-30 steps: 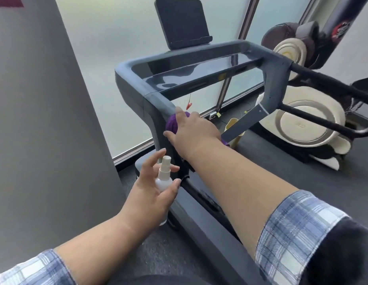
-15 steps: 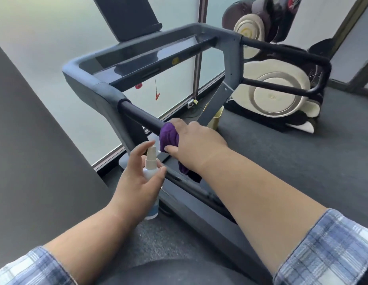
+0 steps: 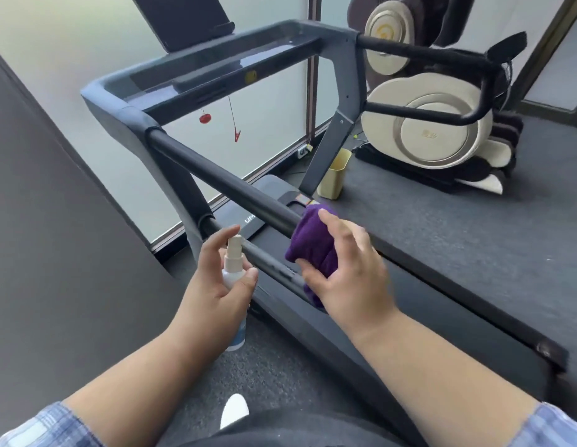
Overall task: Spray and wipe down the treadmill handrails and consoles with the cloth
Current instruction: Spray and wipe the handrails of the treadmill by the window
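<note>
Left hand (image 3: 216, 285) holds the bottle (image 3: 234, 275) upright, fingers wrapped round it, index finger up by the nozzle, just beside the lower bar. Right hand (image 3: 345, 272) grips the cloth (image 3: 308, 243), bunched over the near end of the left rail (image 3: 222, 179).

Step in hand looks like wiping that rail. To do it well: wrap the cloth fully round the bar, firm even pressure, one long pass per stroke. Keep the nozzle aimed at the rail, not the belt. Further off, console (image 3: 216, 72) and right rail (image 3: 426, 50) look not yet done.
</note>
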The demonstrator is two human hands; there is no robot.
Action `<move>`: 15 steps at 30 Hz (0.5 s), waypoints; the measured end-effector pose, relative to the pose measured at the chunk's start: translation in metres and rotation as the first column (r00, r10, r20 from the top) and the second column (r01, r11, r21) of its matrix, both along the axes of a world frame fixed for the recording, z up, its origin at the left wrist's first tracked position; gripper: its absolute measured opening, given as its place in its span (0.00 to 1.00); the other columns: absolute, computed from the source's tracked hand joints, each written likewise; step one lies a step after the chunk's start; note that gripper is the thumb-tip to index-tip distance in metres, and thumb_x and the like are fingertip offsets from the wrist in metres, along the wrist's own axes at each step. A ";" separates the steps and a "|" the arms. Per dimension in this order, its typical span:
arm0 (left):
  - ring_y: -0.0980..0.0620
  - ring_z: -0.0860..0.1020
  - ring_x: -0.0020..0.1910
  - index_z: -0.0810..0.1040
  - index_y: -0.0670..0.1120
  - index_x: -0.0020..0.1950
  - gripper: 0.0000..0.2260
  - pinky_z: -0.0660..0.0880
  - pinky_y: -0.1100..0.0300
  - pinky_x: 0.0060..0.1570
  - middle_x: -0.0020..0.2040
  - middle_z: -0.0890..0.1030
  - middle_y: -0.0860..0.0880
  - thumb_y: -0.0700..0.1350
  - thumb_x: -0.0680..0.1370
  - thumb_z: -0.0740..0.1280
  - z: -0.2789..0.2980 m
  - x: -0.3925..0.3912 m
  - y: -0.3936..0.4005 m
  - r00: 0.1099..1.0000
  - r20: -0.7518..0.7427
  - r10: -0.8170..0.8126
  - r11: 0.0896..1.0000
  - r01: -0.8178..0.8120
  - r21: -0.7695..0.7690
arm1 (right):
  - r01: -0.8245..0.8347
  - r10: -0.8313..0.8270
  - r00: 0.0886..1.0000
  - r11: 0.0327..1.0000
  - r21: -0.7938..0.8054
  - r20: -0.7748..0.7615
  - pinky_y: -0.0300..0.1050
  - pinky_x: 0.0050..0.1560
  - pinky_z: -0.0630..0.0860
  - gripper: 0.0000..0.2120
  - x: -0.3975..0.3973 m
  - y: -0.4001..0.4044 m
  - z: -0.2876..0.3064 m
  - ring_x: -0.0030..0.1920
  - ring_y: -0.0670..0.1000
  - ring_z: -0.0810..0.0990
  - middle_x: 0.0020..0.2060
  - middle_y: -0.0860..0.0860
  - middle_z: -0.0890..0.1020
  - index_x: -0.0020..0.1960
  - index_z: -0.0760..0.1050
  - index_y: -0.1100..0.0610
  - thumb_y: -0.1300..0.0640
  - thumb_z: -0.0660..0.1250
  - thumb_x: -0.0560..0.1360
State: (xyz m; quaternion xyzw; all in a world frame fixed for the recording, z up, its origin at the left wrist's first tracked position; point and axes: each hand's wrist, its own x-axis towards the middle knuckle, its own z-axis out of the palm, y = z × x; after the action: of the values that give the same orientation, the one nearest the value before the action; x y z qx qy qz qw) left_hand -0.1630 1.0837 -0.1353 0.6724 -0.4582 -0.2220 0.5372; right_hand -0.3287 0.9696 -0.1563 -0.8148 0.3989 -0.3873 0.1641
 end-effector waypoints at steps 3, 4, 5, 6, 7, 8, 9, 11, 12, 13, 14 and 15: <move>0.55 0.74 0.33 0.66 0.71 0.62 0.30 0.75 0.65 0.39 0.42 0.77 0.56 0.35 0.77 0.68 -0.001 -0.017 0.008 0.999 -0.004 0.035 0.999 -0.035 0.002 | -0.026 0.006 0.974 0.996 0.087 0.229 0.45 0.53 0.75 0.34 -0.019 0.008 -0.043 0.58 0.51 0.76 0.65 0.51 0.72 0.71 0.61 0.43 0.40 0.71 0.70; 0.57 0.74 0.33 0.66 0.70 0.61 0.30 0.75 0.67 0.39 0.42 0.77 0.57 0.35 0.76 0.69 -0.001 -0.021 0.012 0.999 -0.008 0.045 0.999 -0.045 0.007 | -0.038 0.006 0.964 0.992 0.117 0.265 0.45 0.55 0.75 0.34 -0.024 0.010 -0.057 0.59 0.50 0.75 0.64 0.51 0.71 0.71 0.60 0.43 0.39 0.71 0.70; 0.58 0.74 0.33 0.67 0.70 0.61 0.30 0.74 0.69 0.38 0.42 0.77 0.57 0.35 0.76 0.69 0.000 -0.025 0.015 0.998 -0.008 0.056 0.998 -0.056 0.016 | -0.060 0.012 0.956 0.986 0.156 0.293 0.48 0.58 0.76 0.35 -0.029 0.012 -0.070 0.59 0.51 0.76 0.64 0.51 0.70 0.72 0.58 0.42 0.39 0.71 0.71; 0.58 0.74 0.32 0.67 0.69 0.61 0.29 0.74 0.70 0.38 0.42 0.77 0.57 0.35 0.77 0.69 0.000 -0.027 0.018 0.998 -0.006 0.068 0.997 -0.068 0.026 | -0.085 0.018 0.950 0.975 0.205 0.310 0.51 0.59 0.77 0.36 -0.033 0.015 -0.080 0.59 0.53 0.77 0.65 0.49 0.69 0.73 0.57 0.41 0.39 0.71 0.71; 0.58 0.74 0.32 0.67 0.70 0.61 0.29 0.75 0.70 0.38 0.42 0.78 0.57 0.36 0.77 0.69 0.001 -0.029 0.021 0.997 -0.005 0.080 0.996 -0.080 0.035 | -0.103 0.025 0.952 0.965 0.241 0.306 0.54 0.59 0.78 0.37 -0.036 0.017 -0.088 0.59 0.54 0.77 0.65 0.47 0.68 0.74 0.55 0.40 0.39 0.71 0.71; 0.58 0.74 0.32 0.66 0.71 0.60 0.29 0.75 0.68 0.39 0.42 0.78 0.57 0.36 0.77 0.69 0.001 -0.029 0.024 0.996 -0.005 0.090 0.995 -0.090 0.043 | -0.099 0.024 0.959 0.961 0.257 0.282 0.55 0.58 0.78 0.37 -0.039 0.020 -0.091 0.60 0.53 0.77 0.65 0.45 0.67 0.74 0.53 0.39 0.40 0.70 0.71; 0.57 0.74 0.32 0.66 0.72 0.60 0.29 0.76 0.66 0.39 0.42 0.78 0.57 0.37 0.77 0.69 0.001 -0.029 0.026 0.995 -0.001 0.099 0.994 -0.099 0.049 | -0.088 0.022 0.968 0.963 0.256 0.250 0.55 0.58 0.78 0.37 -0.041 0.021 -0.091 0.60 0.53 0.77 0.65 0.46 0.67 0.73 0.53 0.39 0.40 0.69 0.71; 0.55 0.75 0.32 0.66 0.74 0.58 0.30 0.77 0.61 0.39 0.42 0.78 0.57 0.36 0.77 0.68 0.002 -0.028 0.029 0.994 0.011 0.109 0.992 -0.110 0.056 | -0.086 0.029 0.976 0.962 0.258 0.216 0.56 0.57 0.79 0.36 -0.042 0.021 -0.085 0.60 0.56 0.78 0.65 0.50 0.70 0.72 0.53 0.39 0.38 0.69 0.72; 0.54 0.75 0.32 0.66 0.74 0.58 0.31 0.77 0.60 0.39 0.43 0.78 0.57 0.36 0.77 0.68 0.002 -0.027 0.029 0.993 0.016 0.114 0.992 -0.115 0.057 | -0.085 0.032 0.979 0.962 0.258 0.203 0.56 0.57 0.79 0.36 -0.041 0.019 -0.077 0.60 0.57 0.79 0.65 0.52 0.71 0.72 0.53 0.40 0.37 0.69 0.72; 0.54 0.75 0.32 0.66 0.75 0.57 0.31 0.77 0.60 0.39 0.43 0.78 0.57 0.36 0.77 0.68 0.002 -0.025 0.029 0.993 0.019 0.117 0.991 -0.118 0.057 | -0.083 0.035 0.982 0.964 0.253 0.186 0.56 0.57 0.79 0.36 -0.039 0.018 -0.069 0.60 0.57 0.78 0.65 0.54 0.72 0.72 0.54 0.41 0.36 0.68 0.72; 0.55 0.75 0.32 0.65 0.75 0.57 0.31 0.77 0.60 0.39 0.43 0.78 0.57 0.36 0.77 0.68 0.001 -0.024 0.028 0.992 0.022 0.121 0.991 -0.122 0.056 | -0.084 0.042 0.984 0.967 0.242 0.171 0.56 0.58 0.79 0.35 -0.036 0.017 -0.059 0.61 0.57 0.78 0.66 0.55 0.72 0.72 0.56 0.43 0.36 0.67 0.72; 0.56 0.74 0.32 0.65 0.74 0.58 0.30 0.77 0.61 0.39 0.43 0.77 0.57 0.37 0.77 0.68 0.002 -0.022 0.027 0.992 0.025 0.122 0.991 -0.123 0.054 | -0.085 0.051 0.987 0.971 0.225 0.152 0.55 0.58 0.79 0.35 -0.033 0.015 -0.049 0.61 0.56 0.78 0.66 0.56 0.72 0.73 0.57 0.45 0.37 0.67 0.72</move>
State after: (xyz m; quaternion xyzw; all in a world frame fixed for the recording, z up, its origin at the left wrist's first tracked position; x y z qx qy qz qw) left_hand -0.1855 1.1105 -0.1337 0.7161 -0.4156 -0.1941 0.5261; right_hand -0.3612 0.9849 -0.2052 -0.7731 0.3999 -0.3910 0.2993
